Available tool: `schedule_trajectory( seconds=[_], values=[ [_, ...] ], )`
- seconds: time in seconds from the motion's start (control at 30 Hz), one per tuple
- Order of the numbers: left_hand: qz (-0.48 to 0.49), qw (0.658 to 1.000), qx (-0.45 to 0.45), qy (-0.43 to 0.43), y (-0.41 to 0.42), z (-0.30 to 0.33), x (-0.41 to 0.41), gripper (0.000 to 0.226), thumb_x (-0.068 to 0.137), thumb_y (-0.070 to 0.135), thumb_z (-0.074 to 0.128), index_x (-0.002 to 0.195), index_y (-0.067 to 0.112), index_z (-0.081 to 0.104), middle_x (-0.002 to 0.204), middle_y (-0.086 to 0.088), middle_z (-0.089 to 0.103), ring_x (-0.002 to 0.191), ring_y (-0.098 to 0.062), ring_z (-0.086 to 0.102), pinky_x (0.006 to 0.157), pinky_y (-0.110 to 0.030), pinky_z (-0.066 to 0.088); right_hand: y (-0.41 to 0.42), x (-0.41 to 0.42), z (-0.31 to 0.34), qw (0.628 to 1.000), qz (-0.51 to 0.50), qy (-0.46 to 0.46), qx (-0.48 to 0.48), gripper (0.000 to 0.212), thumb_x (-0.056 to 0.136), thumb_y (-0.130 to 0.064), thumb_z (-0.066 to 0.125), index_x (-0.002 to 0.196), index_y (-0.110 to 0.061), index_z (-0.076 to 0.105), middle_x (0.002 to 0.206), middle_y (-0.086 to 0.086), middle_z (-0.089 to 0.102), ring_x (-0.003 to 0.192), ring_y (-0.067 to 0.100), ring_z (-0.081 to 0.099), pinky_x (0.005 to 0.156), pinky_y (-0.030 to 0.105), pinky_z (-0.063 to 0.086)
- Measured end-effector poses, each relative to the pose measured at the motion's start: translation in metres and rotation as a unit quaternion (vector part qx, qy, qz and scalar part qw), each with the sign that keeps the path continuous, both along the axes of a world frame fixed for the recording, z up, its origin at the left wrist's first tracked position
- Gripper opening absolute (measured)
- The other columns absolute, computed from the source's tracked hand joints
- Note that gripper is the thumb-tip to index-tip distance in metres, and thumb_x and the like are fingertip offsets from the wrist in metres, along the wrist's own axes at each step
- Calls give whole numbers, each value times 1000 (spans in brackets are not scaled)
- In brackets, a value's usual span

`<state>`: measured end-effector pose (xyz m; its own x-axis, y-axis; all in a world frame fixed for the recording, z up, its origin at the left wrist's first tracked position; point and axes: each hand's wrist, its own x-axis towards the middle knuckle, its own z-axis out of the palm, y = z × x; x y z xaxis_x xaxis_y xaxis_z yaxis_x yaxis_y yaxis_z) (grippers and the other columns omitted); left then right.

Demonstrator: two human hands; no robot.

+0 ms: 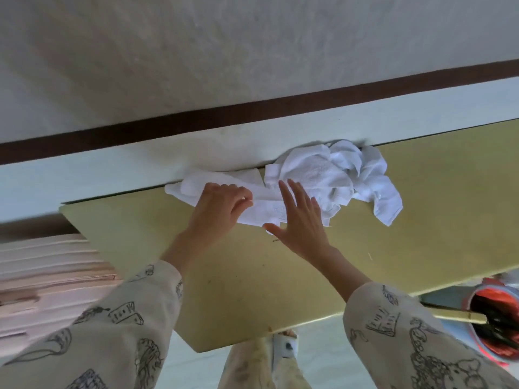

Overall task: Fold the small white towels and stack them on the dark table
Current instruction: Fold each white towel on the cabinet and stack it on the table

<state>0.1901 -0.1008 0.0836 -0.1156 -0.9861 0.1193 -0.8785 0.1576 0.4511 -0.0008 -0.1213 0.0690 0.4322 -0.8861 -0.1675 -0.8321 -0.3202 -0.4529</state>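
While no folded stack can be seen anywhere on the bench, the task is judged to be at its start.

At the left, beyond the bench edge, a pale pink layered surface (pixel 50 273) is seen, blurred. On the flat yellowish-olive bench (pixel 157 237), a small white towel being flattened (pixel 261 211) is laid out near the far edge; its left part is held by the left hand (pixel 219 211), whose grip is curled and appears to pinch the cloth. Just beside it, the right hand (pixel 302 220) is pressed on the same towel with its grip spread flat. Further right, a crumpled heap of white towels (pixel 351 178) is left unfolded, touching the flattened one. At the far right, below the bench, a red round container (pixel 494 318) is partly shown.
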Motion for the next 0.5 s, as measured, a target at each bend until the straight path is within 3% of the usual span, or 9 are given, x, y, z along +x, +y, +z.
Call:
schedule_trajectory(
  seconds=[0.07, 0.17, 0.33, 0.5],
  values=[
    [2, 1000, -5, 19, 18, 25, -8, 18, 90, 29, 54, 91, 15, 66, 73, 0, 65, 60, -18, 57, 74, -30, 38, 0, 7, 16, 999, 47, -6, -13, 62, 89, -41, 57, 143, -21, 35, 153, 0, 26, 145, 18, 12, 115, 46, 6],
    [43, 996, -2, 76, 51, 57, -18, 13, 90, 26, 58, 92, 15, 65, 79, 0, 66, 64, -17, 58, 64, -28, 44, 10, 1, 35, 997, 62, -28, -39, 26, 95, -28, 49, 112, -16, 65, 125, -2, 59, 129, 17, 42, 112, 38, 18],
    [121, 978, 78, 150, 111, 78, -31, 4, 89, 23, 59, 88, 19, 60, 84, 7, 65, 75, -8, 60, 68, -23, 47, 42, -38, 51, 997, 71, -17, -28, 23, 96, -26, 46, 101, -13, 65, 101, 0, 67, 99, 20, 59, 82, 28, 34],
    [138, 970, 199, 24, 157, 65, -25, 11, 90, 11, 53, 97, 4, 57, 78, 10, 35, 83, -19, 47, 68, -22, 29, 54, -65, 70, 997, 57, -44, 23, 28, 96, -32, 48, 104, -14, 67, 96, 3, 70, 90, 20, 62, 68, 26, 36]
  ],
)
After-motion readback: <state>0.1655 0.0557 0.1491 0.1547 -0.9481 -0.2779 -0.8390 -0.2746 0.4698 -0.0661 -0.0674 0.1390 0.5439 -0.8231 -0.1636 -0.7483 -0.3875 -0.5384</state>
